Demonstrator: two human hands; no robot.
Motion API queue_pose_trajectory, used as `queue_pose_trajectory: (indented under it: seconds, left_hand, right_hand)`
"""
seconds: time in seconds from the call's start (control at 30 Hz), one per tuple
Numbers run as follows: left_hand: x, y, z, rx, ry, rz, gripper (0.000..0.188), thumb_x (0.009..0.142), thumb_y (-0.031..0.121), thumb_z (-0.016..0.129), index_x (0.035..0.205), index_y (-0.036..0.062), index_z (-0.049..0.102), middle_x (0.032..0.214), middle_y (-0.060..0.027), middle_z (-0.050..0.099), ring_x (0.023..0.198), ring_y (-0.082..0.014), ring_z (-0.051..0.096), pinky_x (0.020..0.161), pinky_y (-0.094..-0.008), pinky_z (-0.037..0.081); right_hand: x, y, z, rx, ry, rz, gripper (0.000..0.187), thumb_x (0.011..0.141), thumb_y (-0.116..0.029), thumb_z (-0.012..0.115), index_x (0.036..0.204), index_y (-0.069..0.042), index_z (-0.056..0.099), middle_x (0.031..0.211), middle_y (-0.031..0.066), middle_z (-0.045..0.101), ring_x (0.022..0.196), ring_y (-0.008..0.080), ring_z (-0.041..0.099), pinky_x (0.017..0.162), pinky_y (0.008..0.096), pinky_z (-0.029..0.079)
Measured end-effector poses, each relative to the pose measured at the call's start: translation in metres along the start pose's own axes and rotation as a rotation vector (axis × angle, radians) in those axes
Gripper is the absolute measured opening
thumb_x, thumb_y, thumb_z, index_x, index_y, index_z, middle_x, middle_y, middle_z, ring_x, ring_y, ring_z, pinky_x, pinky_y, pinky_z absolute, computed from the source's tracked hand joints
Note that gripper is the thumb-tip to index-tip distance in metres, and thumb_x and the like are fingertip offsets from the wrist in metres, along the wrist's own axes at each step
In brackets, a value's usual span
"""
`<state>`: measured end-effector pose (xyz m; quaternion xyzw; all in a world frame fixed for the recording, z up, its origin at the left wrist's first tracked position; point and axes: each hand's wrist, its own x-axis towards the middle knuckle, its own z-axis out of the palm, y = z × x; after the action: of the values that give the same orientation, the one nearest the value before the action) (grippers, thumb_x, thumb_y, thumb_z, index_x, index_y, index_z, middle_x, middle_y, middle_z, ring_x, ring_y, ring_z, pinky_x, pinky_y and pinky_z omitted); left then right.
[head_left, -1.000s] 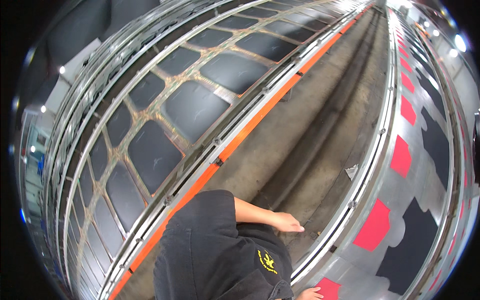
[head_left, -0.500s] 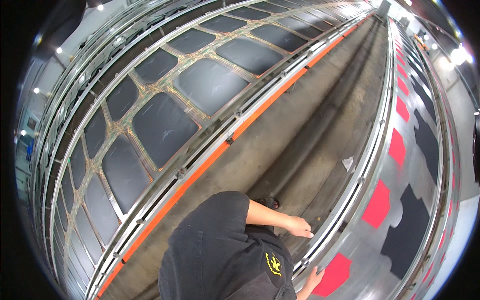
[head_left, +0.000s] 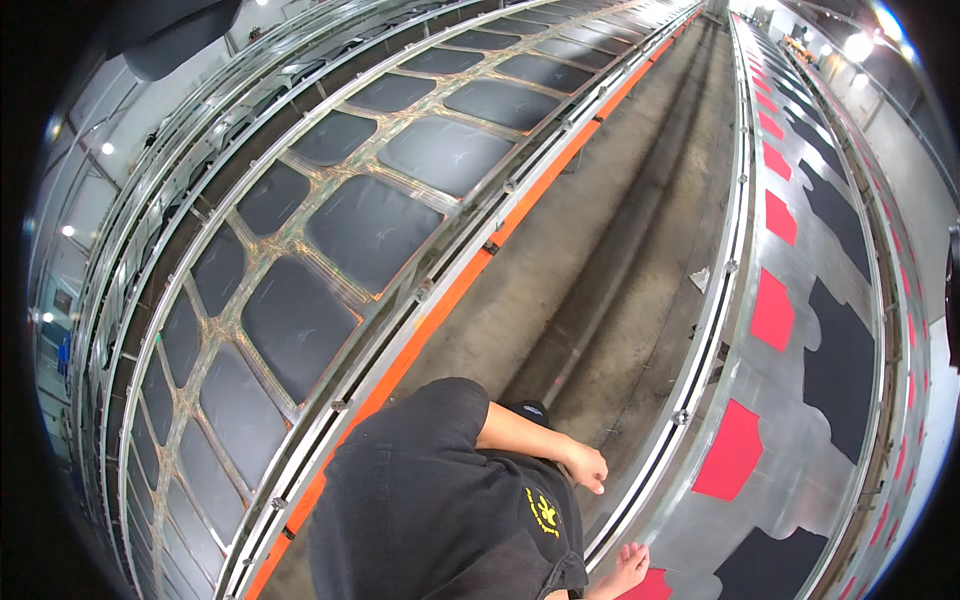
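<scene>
My left hand (head_left: 587,467) hangs over the aisle beside the right-hand table's rail, fingers curled in loosely, with nothing visible in them. Lower down, my right hand (head_left: 627,568) is at the near edge of that long metal table (head_left: 690,545), its fingers apart and slightly bent. A red flat piece (head_left: 650,586) lies right beside it, partly cut off by the picture's lower edge. Further along lie another red piece (head_left: 730,450) and black flat pieces with wavy outlines (head_left: 775,562), in rows on the grey surface. Neither hand appears to hold anything.
Left of the aisle runs a long table with an orange side strip (head_left: 400,370), bearing large dark rounded panels (head_left: 300,325) with multicoloured residue between them. A white rail (head_left: 650,465) edges the right-hand table. A pale scrap (head_left: 700,279) lies on the aisle floor (head_left: 530,260).
I have moved along the aisle, so the red and black pieces slid down the picture. My right hand has come away from the red piece's edge; my left hand now points more downward.
</scene>
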<state>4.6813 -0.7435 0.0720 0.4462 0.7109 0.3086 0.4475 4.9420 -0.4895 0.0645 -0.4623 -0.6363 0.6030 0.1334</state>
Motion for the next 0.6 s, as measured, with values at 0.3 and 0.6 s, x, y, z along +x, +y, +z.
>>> queue_pose_trajectory:
  seconds: [0.3,0.6]
  left_hand:
    - [-0.061,-0.011,0.074,-0.135,0.113,0.033,0.057,0.098,0.052,0.063,0.119,0.0002,0.071,0.114,-0.0220,0.074,0.109,-0.0380,0.070,0.092,-0.0473,0.056]
    - [-0.170,-0.066,0.124,-0.437,0.176,-0.141,0.045,0.099,0.047,0.065,0.111,0.0052,0.076,0.098,-0.0127,0.078,0.093,-0.0241,0.074,0.084,-0.0414,0.056]
  right_hand:
    - [-0.123,0.023,-0.035,-0.074,0.105,0.142,0.045,0.105,-0.031,0.063,0.137,0.001,0.060,0.131,0.0189,0.066,0.119,0.0321,0.063,0.098,0.0456,0.055]
    - [-0.156,0.061,-0.082,-0.037,0.191,-0.079,0.040,0.108,-0.030,0.059,0.137,-0.001,0.061,0.100,0.0017,0.066,0.083,0.0091,0.059,0.070,0.0244,0.051]
